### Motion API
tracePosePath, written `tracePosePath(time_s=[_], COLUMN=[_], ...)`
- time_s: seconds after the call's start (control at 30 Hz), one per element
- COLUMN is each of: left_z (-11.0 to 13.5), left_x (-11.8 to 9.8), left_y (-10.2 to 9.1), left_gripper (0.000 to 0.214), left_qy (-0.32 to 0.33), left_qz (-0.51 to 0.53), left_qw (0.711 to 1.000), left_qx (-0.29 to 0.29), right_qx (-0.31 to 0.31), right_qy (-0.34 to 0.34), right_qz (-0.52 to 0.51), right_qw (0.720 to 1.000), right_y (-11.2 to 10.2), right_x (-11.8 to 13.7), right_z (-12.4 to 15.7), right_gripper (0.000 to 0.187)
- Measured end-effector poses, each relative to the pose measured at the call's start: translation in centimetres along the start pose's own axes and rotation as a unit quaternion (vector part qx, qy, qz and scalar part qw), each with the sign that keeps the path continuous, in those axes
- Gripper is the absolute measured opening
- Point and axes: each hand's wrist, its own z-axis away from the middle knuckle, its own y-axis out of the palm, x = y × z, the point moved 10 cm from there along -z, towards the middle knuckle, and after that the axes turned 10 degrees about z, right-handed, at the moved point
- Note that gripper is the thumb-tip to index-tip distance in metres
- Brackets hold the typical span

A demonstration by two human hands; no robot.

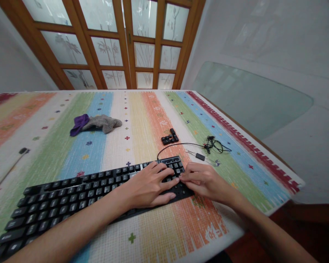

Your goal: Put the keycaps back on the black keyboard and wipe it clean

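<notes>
A black keyboard [79,199] lies slanted across the near part of the table. My left hand [146,186] rests on its right part, fingers stretched out over the number pad. At the keyboard's right edge, my right hand [201,179] is closed in a pinch, its fingertips close to those of the left. Whatever the pinch holds is hidden by the fingers. Bare spots without keycaps show at the lower right of the number pad. Several loose black keycaps [170,138] sit in a small group beyond the keyboard.
A wire tool with a dark handle [200,156] lies right of the keyboard, near the bunched black cable [216,145]. Farther back is a crumpled grey and purple cloth [102,123]. A long-handled brush [23,150] lies at left. The table has a striped cloth [137,117].
</notes>
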Motion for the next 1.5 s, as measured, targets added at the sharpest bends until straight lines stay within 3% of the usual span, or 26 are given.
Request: tracePosePath(time_s=[0.47, 0.67, 0.8, 1.07, 1.27, 1.5], left_z=[-0.1, 0.2, 0.1, 0.1, 0.1, 0.1], left_x=[-0.2, -0.9, -1.0, -0.6, -0.8, -0.8], left_y=[-0.4, -2.6, -2.7, -1.9, -2.0, -1.6], left_gripper=[0.036, 0.023, 0.024, 0.024, 0.026, 0.025], left_qy=[0.01, 0.032, 0.031, 0.018, 0.023, 0.022], left_qz=[-0.001, 0.009, 0.007, 0.009, 0.006, -0.001], left_qw=[1.0, 0.994, 0.994, 0.997, 0.996, 0.998], left_qx=[-0.015, -0.102, -0.105, -0.075, -0.084, -0.067], right_qx=[0.056, 0.021, -0.004, 0.066, 0.099, 0.0], right_qy=[0.028, 0.033, 0.031, -0.023, -0.032, 0.003], right_qz=[-0.013, -0.02, 0.008, 0.018, 0.009, 0.027], right_qw=[0.998, 0.999, 0.999, 0.997, 0.994, 1.0], right_y=[0.9, -1.0, -2.2, 1.5, 1.5, -1.3], right_x=[-0.8, -1.1, -1.0, 0.6, 0.6, -3.0], right_z=[-0.6, -0.6, -0.6, -1.1, -1.6, -6.1], right_gripper=[0.02, 0.016, 0.015, 0.021, 0.02, 0.014])
